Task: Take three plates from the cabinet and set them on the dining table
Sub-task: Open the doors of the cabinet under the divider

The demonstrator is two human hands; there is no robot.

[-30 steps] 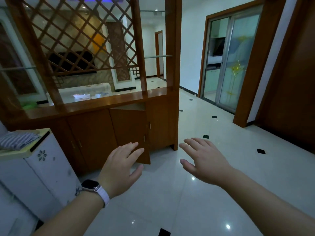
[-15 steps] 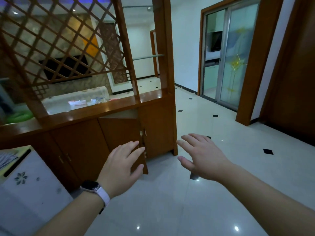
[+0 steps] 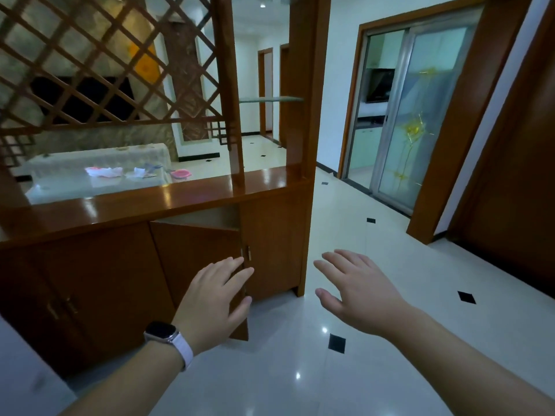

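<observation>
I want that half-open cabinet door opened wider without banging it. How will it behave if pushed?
The cabinet door probably swings freely, since it already stands ajar. It looks like a stiff wooden panel, so it shouldn't flex. The left hand is near its free edge, where little force should be needed.

The cabinet (image 3: 114, 283) stands on the left, on the floor (image 3: 300, 370). Its counter (image 3: 168, 196) runs across the top, and a lattice (image 3: 99, 64) rises from the counter on the left part. A post (image 3: 303, 85) stands at the right end of the counter. One door (image 3: 195, 259) of the cabinet stands ajar, between shut doors to its left and right. The left hand (image 3: 214, 301) is in front of this door, near its free edge; the right hand (image 3: 357, 291) is to the right, over the floor, apart from the cabinet. Behind the lattice lies a table (image 3: 99, 172) with small things on it. A sliding door (image 3: 417, 115) is far right, behind the hands.
</observation>
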